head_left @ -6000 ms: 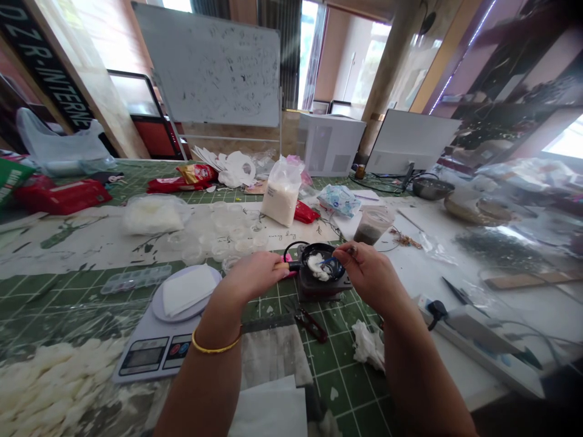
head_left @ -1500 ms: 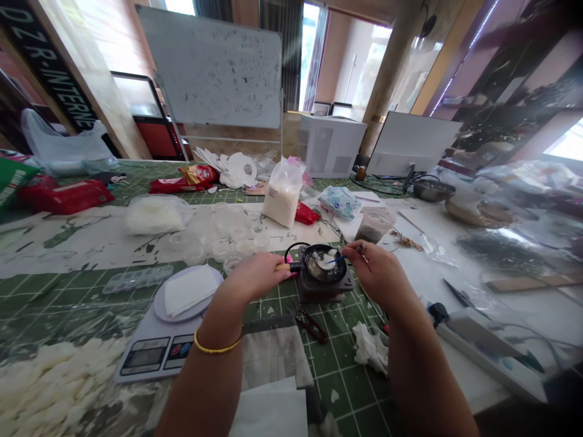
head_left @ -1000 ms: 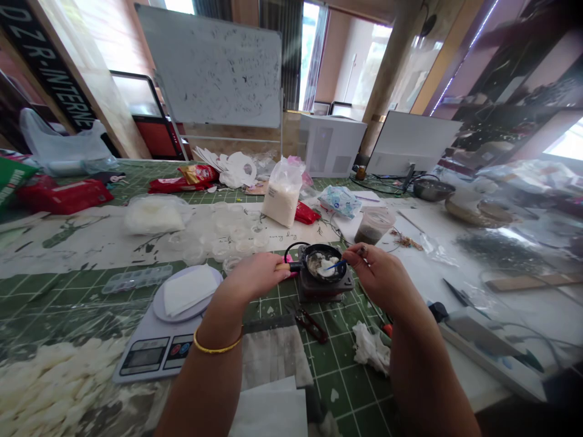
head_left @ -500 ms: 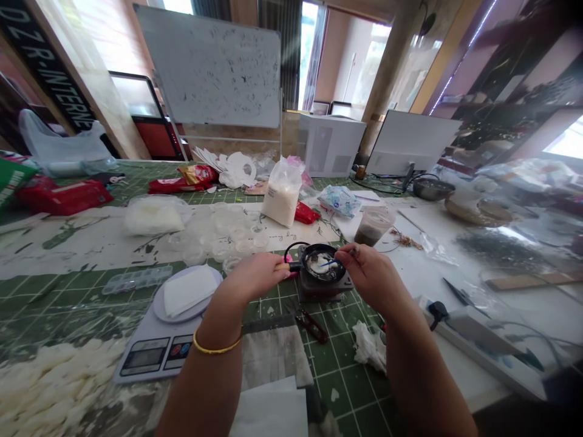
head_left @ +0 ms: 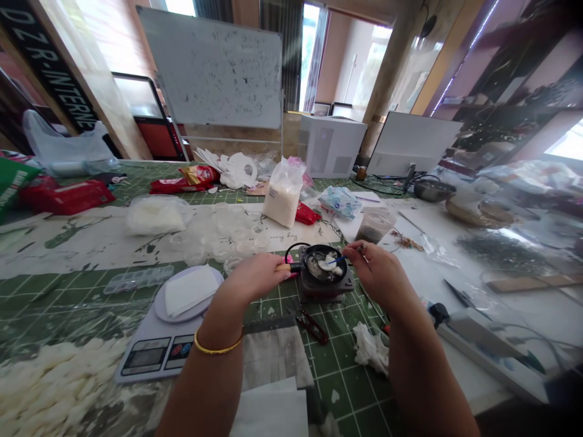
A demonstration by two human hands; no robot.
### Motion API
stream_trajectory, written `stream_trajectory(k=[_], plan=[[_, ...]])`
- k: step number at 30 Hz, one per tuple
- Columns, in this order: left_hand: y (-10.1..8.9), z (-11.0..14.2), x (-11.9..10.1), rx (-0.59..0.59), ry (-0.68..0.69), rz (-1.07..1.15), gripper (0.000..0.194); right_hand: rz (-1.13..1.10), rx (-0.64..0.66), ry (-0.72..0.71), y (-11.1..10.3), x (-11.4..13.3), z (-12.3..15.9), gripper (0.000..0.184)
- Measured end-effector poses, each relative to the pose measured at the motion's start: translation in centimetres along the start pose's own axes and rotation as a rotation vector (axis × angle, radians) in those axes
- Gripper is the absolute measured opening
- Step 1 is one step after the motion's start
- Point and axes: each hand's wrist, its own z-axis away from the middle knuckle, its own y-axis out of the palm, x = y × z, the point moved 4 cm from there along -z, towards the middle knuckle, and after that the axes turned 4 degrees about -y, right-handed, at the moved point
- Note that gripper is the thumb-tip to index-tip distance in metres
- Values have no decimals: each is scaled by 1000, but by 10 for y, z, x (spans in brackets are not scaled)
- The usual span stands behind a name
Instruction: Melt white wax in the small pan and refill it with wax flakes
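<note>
The left hand [head_left: 252, 278] is wrapped firmly around the wooden handle [head_left: 283, 267] of a small black pan [head_left: 319, 248] — the pan is sitting on a compact burner [head_left: 325, 292] between the hands — while the right hand [head_left: 376, 280] is pinching a thin blue stick [head_left: 336, 261], its tip reaching into white paste [head_left: 328, 265] inside the pan. Red thread snips [head_left: 312, 328] are lying on a green cutting mat [head_left: 339, 370] at 6 o'clock from the burner, and a digital scale [head_left: 150, 358] is sitting at 8 o'clock.

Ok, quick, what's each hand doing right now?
Left hand: closed, holding the handle of a small black pan.
Right hand: pinched closed on a thin blue-tipped stick.
</note>
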Motion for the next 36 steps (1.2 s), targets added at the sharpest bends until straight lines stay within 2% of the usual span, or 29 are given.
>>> stream_trajectory(k=[7, 12, 18, 22, 29, 36], plan=[[2, -1, 2, -8, -7, 5, 34, -15, 23, -47, 2, 4, 1, 26], [1, 0, 1, -8, 1, 5, 34, 10, 3, 7, -2, 0, 1, 25], [1, 0, 1, -8, 0, 12, 32, -32, 34, -27, 1, 5, 2, 25], [1, -1, 1, -4, -1, 3, 33, -3, 3, 8, 0, 0, 0, 25], [1, -1, 1, -3, -4, 4, 33, -21, 29, -23, 0, 4, 2, 25], [1, -2, 1, -7, -2, -4, 32, -4, 14, 13, -3, 0, 1, 25]])
